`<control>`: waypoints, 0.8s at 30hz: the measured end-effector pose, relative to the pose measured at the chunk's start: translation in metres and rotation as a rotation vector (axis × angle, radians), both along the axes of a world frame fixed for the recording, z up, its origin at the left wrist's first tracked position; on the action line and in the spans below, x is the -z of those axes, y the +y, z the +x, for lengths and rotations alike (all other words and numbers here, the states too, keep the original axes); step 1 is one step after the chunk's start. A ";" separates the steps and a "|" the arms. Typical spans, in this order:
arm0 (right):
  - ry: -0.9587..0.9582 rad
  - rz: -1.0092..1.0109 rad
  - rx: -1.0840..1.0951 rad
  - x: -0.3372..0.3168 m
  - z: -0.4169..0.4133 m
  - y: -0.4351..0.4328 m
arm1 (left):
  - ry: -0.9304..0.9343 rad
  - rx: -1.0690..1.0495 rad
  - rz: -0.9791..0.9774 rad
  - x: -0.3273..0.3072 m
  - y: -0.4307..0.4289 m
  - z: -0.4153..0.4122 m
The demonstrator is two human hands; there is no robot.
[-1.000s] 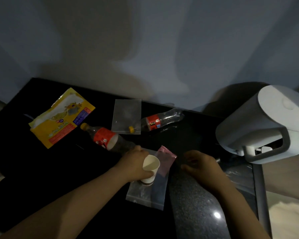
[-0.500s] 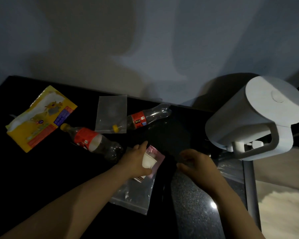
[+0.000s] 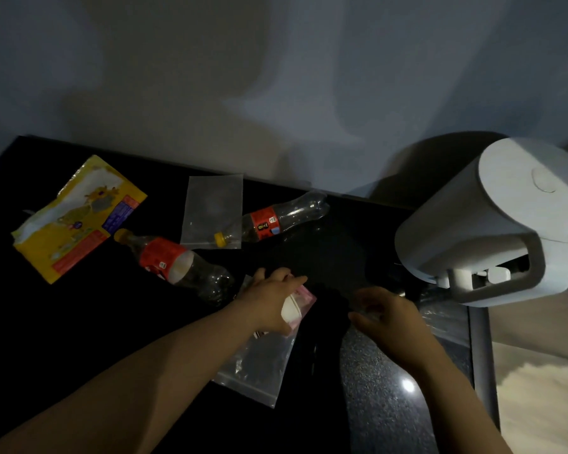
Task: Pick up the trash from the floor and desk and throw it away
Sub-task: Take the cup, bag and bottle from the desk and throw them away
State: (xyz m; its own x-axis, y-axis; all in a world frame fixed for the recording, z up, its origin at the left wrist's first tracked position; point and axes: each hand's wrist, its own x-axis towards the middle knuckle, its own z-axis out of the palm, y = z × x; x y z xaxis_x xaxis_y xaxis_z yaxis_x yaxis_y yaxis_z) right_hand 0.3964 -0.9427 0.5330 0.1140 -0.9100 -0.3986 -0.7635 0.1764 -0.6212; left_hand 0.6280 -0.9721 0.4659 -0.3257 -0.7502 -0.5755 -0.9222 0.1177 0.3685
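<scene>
Your left hand (image 3: 269, 299) has tipped the paper cup (image 3: 291, 310) up off the desk (image 3: 79, 339). A second ago it stood upright. Fingers curl round cup and zip bag (image 3: 259, 365). Right hand (image 3: 391, 317) is loosely curled, can't tell if holding. Yellow wrapper (image 3: 76, 217) still to clear.

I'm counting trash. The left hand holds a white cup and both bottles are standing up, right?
No. The left hand does hold the white cup, but the nearer bottle and the farther bottle lie on their sides; the head view shows it.
</scene>
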 end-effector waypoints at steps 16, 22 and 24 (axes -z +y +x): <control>0.032 0.019 -0.001 0.001 0.001 0.013 | -0.036 -0.043 -0.013 0.001 0.005 -0.003; 0.025 0.014 -0.027 -0.004 0.011 0.010 | 0.024 -0.203 -0.021 0.002 0.027 0.018; 0.020 0.015 -0.040 -0.004 0.015 0.008 | 0.067 -0.265 -0.019 0.000 0.034 0.027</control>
